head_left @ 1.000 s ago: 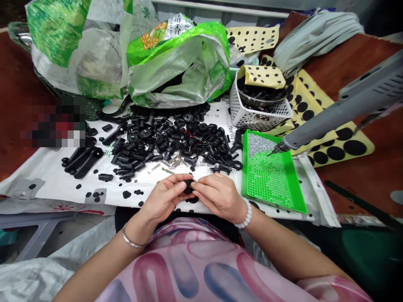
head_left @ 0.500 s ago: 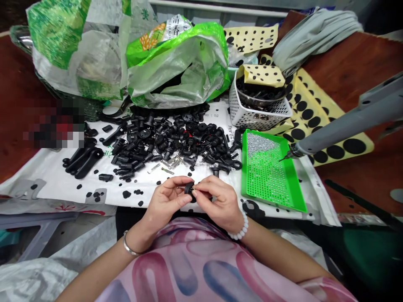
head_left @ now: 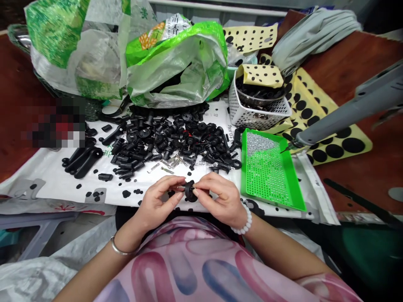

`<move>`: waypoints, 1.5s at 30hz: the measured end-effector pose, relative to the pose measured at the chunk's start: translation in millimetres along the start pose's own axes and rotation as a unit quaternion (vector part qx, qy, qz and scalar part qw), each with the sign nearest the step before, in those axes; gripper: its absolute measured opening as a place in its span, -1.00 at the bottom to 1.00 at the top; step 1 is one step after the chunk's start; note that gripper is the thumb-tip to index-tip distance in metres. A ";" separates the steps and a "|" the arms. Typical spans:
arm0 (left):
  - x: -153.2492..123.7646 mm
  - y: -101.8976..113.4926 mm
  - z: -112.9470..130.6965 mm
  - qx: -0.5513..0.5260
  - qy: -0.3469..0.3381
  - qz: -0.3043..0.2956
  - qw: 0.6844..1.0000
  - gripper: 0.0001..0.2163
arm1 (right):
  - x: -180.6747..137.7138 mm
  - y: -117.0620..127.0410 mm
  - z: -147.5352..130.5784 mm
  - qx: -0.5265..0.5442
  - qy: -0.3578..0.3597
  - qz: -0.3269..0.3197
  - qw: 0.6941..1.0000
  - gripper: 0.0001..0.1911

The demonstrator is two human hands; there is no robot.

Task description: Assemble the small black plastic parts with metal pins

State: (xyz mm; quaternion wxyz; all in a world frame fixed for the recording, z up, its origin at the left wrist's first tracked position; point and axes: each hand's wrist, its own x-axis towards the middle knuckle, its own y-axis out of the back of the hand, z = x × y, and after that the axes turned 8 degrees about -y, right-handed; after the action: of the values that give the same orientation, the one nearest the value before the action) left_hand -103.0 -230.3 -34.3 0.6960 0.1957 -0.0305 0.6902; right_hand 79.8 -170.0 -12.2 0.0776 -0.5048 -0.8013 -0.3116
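Black round part (head_left: 189, 193) pinched from the right by right hand (head_left: 220, 196), thumb below, fingers curled. At its left, left hand (head_left: 159, 200), thumb and fingers curved around a metal pin (head_left: 181, 187); can't tell if gripping. Edge-on, thick-rimmed. Beyond the grip, loose black parts (head_left: 144, 133); right of it, green tray (head_left: 294, 178).

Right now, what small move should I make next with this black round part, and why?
Perhaps gently adjust the thin metal piece with the left hand while the right hand steadies the black round part. The metal juts from the part toward the left hand, and the right hand pinches close at the other side. Whether it's seated isn't clear.
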 end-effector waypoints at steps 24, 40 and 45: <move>-0.6 -4.4 -8.8 0.106 -0.103 0.010 0.989 -0.81 | -0.5 -20.7 1.2 -0.002 0.029 -0.019 0.999 -0.84; 3.7 95.7 -32.3 0.604 0.152 0.209 0.754 -0.57 | -6.5 -9.1 26.0 0.000 -0.003 0.022 1.000 -0.81; 12.5 85.8 -34.5 0.567 0.138 0.189 0.790 -0.63 | -8.2 -8.1 24.4 -0.004 0.000 0.027 1.000 -0.82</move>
State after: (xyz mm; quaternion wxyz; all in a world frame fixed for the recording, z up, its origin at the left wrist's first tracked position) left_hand -193.7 -210.1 -42.5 0.3125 0.4481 0.4258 0.7213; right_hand 81.4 -164.5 -38.6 0.0836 -0.5269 -0.7860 -0.3124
